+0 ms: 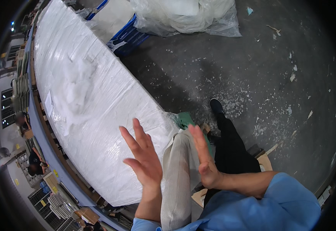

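My left hand (144,156) is raised with its fingers spread, holding nothing, just over the near end of a long white slab wrapped in clear plastic film (87,96). My right hand (203,156) is also held up flat, palm toward the left hand, empty. Between the two hands runs a pale grey-beige roll of fabric-like material (177,181), upright in the picture and close to my body. Neither hand is clearly touching the roll. My blue sleeves show at the bottom, and my black trouser leg and shoe (216,106) reach out over the floor.
The wrapped slab lies on a long bench edged in blue (41,131). A crumpled heap of clear plastic (187,15) and a blue-framed white panel (118,23) are at the top. The grey concrete floor (260,77) is littered with white scraps. People work at the far left.
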Motion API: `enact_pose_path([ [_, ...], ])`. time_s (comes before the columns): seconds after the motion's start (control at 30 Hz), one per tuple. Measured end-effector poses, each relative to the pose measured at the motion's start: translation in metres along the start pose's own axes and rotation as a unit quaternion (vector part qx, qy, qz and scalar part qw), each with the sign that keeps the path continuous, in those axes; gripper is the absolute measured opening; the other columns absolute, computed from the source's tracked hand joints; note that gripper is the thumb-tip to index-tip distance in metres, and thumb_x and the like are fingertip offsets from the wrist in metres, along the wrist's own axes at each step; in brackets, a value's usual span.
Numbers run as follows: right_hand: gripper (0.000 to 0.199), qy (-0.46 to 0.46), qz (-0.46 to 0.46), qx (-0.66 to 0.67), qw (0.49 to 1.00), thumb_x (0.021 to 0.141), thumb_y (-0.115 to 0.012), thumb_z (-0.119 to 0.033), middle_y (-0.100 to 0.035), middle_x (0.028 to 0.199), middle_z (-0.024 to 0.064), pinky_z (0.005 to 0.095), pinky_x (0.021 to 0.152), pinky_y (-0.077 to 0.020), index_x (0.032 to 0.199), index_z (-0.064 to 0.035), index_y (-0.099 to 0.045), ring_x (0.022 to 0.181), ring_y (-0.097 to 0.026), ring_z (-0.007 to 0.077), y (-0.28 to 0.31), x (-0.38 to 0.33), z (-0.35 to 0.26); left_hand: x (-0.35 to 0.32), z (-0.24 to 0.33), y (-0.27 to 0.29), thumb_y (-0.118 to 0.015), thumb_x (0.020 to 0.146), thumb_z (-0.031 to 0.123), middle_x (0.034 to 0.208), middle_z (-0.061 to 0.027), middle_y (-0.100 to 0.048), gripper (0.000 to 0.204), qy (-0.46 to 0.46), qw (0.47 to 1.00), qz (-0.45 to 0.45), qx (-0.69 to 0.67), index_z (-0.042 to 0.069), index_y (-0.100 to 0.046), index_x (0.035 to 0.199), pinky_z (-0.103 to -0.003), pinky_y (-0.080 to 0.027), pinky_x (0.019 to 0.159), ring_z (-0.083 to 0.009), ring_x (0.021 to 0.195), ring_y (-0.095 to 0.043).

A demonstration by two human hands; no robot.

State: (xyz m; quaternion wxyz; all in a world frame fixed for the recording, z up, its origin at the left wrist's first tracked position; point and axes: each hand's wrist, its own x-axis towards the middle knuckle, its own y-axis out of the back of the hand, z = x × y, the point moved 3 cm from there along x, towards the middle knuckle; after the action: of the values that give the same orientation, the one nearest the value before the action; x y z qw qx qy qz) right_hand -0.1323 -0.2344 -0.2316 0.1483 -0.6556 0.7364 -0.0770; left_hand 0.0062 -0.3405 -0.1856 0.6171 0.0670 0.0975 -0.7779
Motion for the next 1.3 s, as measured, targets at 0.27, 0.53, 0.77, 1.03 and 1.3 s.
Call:
enact_pose_path([
  [0.27,0.119,0.039,0.006,0.071,0.997,0.101,-0.036,-0.084,0.003,0.179,0.0289,0.0523,0.132,0.0040,0.171,0.0015,0.010,0.167,0.002,0.0389,-0.033,0.056,0.003,-0.018,-0.057,-0.004,-0.014,0.096,0.090,0.183,-0.0132,0.009,0.109,0.120,0.991,-0.056,-0.009,0.019,0.014,0.174,-0.050,0.005,0.133,-0.0328,0.168,0.009],
  [0.53,0.116,-0.027,0.004,-0.004,1.000,0.104,-0.032,-0.081,-0.006,0.177,0.0305,0.0522,0.133,-0.0037,0.169,0.0088,0.002,0.166,-0.005,0.0411,-0.004,-0.007,0.052,0.028,-0.073,0.028,-0.010,0.103,0.084,0.183,-0.0137,0.002,0.096,0.080,0.996,-0.027,0.002,0.023,0.007,0.175,-0.053,0.012,0.132,-0.0322,0.168,0.008],
  [0.77,0.118,-0.008,0.007,0.067,0.998,0.101,-0.035,-0.083,0.004,0.179,0.0293,0.0521,0.133,0.0033,0.171,0.0007,0.010,0.167,0.004,0.0390,-0.026,0.049,0.050,-0.015,-0.092,0.009,-0.005,0.099,0.087,0.181,-0.0208,0.003,0.105,0.164,0.983,-0.059,0.061,0.016,0.009,0.175,-0.050,0.003,0.134,-0.0357,0.168,0.005],
  [1.03,0.113,-0.079,-0.015,0.030,0.996,0.105,-0.036,-0.078,0.003,0.179,0.0273,0.0495,0.133,0.0029,0.171,0.0023,0.009,0.168,0.002,0.0353,0.016,-0.004,0.081,0.027,-0.085,0.040,-0.009,0.103,0.083,0.182,-0.0184,0.000,0.097,0.085,0.995,-0.010,0.049,0.019,0.005,0.175,-0.050,0.012,0.132,-0.0319,0.168,0.008],
  [1.3,0.105,-0.005,-0.004,0.010,1.000,0.109,-0.032,-0.070,0.000,0.179,0.0274,0.0483,0.134,0.0007,0.170,0.0078,0.003,0.168,0.002,0.0376,-0.011,0.066,0.071,-0.010,-0.126,0.012,-0.009,0.103,0.082,0.181,-0.0202,0.005,0.100,0.148,0.986,-0.048,0.066,0.014,0.007,0.175,-0.048,0.005,0.134,-0.0324,0.168,0.008],
])
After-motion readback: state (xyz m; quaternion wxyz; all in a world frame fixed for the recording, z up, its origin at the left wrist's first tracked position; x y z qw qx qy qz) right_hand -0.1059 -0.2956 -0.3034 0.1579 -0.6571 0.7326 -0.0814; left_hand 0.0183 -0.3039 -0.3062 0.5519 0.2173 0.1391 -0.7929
